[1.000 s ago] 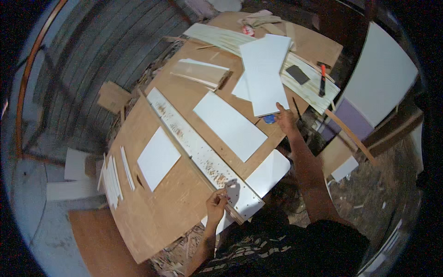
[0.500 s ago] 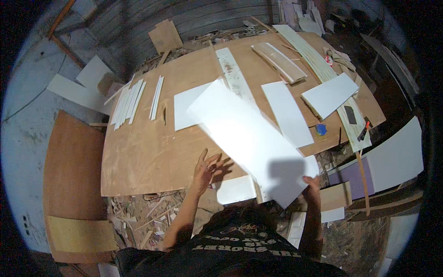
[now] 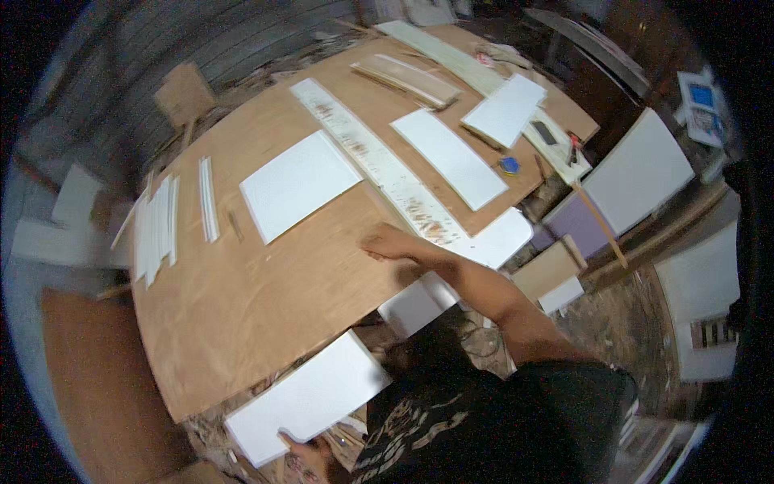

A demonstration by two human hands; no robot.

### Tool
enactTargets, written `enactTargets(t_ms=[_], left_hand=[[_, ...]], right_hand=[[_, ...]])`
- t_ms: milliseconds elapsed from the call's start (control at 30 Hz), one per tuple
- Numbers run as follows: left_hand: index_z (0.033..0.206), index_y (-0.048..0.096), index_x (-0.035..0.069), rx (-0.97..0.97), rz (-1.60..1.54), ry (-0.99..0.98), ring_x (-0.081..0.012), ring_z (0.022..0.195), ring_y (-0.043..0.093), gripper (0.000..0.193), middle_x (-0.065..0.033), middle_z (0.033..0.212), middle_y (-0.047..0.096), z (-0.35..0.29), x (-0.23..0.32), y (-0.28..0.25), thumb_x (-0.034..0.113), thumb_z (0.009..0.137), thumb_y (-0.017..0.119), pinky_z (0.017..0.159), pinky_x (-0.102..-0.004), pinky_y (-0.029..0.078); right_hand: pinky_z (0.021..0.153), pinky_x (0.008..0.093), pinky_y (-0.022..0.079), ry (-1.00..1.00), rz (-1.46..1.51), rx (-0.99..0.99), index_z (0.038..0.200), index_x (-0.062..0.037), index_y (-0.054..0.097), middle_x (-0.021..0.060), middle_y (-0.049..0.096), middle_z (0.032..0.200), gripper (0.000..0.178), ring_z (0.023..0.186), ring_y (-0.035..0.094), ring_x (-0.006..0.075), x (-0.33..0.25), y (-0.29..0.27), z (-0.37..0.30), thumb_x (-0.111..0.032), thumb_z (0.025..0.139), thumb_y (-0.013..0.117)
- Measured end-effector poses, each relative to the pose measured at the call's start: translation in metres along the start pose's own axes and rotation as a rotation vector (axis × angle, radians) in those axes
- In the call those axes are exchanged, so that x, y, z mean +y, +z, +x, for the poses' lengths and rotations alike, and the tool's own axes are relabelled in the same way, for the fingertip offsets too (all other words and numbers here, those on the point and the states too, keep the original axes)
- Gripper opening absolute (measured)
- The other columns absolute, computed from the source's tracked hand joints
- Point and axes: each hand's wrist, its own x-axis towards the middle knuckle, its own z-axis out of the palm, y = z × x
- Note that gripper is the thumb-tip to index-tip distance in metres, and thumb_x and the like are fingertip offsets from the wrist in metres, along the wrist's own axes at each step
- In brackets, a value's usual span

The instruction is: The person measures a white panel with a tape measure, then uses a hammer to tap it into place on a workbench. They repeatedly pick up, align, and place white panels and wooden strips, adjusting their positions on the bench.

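Left hand (image 3: 310, 460): I had the white board (image 3: 306, 399) by its near long edge, thumb flat on the top face, other fingers mostly hidden by the edge, grip closed on it. Board was low on my left, tilted in view, just off the near edge of the tabletop (image 3: 266, 306); couldn't tell if the two touched.

Right hand (image 3: 391, 244): out over the bare brown wood, fingers close together and bent. Blurred, so I couldn't tell if they pinched anything or touched the wood. My right forearm (image 3: 476, 286) crossed near the end of a long white strip (image 3: 371, 153) with brown crumbs scattered along it.

Around the right hand: square-ish white panel (image 3: 298, 185) flat, up and left; rectangular white panel (image 3: 451, 157) on the far side of the crumb strip; small white panel (image 3: 419, 305) under my forearm, at the table edge.

Farther off: white top panel (image 3: 506, 111) lay partly over a pale plank (image 3: 439, 56); blue round item (image 3: 509, 165) near it; dark flat pad (image 3: 544, 131) and red-and-black tool (image 3: 573, 149) by the plank's near end. Left side: bunch of thin white strips (image 3: 157, 230), with a narrower pair (image 3: 208, 198) beside it.
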Motion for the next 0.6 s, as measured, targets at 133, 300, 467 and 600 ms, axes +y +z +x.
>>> enactTargets(t_ms=[133,300,467,600], left_hand=[[0.151,0.043,0.006,0.345,-0.417,-0.325,-0.0378,0.127,0.056,0.078,-0.0108,0.143,0.058,0.019,0.026,-0.012,0.062,0.099,0.05,0.108,-0.0505,0.045],[0.151,0.043,0.006,0.429,-0.39,-0.233,-0.0379,0.127,0.055,0.077,-0.011,0.143,0.057,0.025,0.054,0.021,0.062,0.099,0.05,0.108,-0.0511,0.044],[0.151,0.043,0.006,0.573,-0.405,-0.166,-0.0379,0.128,0.055,0.077,-0.0113,0.144,0.057,-0.001,0.083,0.037,0.062,0.099,0.05,0.108,-0.0517,0.044],[0.151,0.043,0.006,0.666,-0.419,-0.101,-0.0379,0.128,0.055,0.077,-0.0115,0.144,0.056,-0.032,0.095,0.041,0.062,0.099,0.05,0.108,-0.0522,0.044]], right_hand=[[0.087,0.0467,0.057,0.011,-0.42,0.376,0.101,-0.0051,0.074,0.0223,0.073,0.098,0.031,0.091,0.07,0.0381,0.008,-0.039,0.119,-0.031,0.095,0.058],[0.106,0.0478,0.049,0.048,-0.366,0.378,0.125,-0.0049,0.066,0.0248,0.063,0.131,0.039,0.12,0.062,0.0405,0.042,-0.076,0.26,-0.023,0.091,0.061],[0.115,0.0547,0.037,0.073,-0.778,0.337,0.147,-0.0109,0.051,0.0192,0.042,0.157,0.062,0.143,0.042,0.0375,0.087,-0.095,0.367,-0.041,0.094,0.062],[0.119,0.0591,0.025,0.169,-0.855,0.325,0.152,-0.0141,0.046,0.0139,0.041,0.159,0.072,0.148,0.034,0.0334,0.105,-0.099,0.407,-0.056,0.095,0.057]])
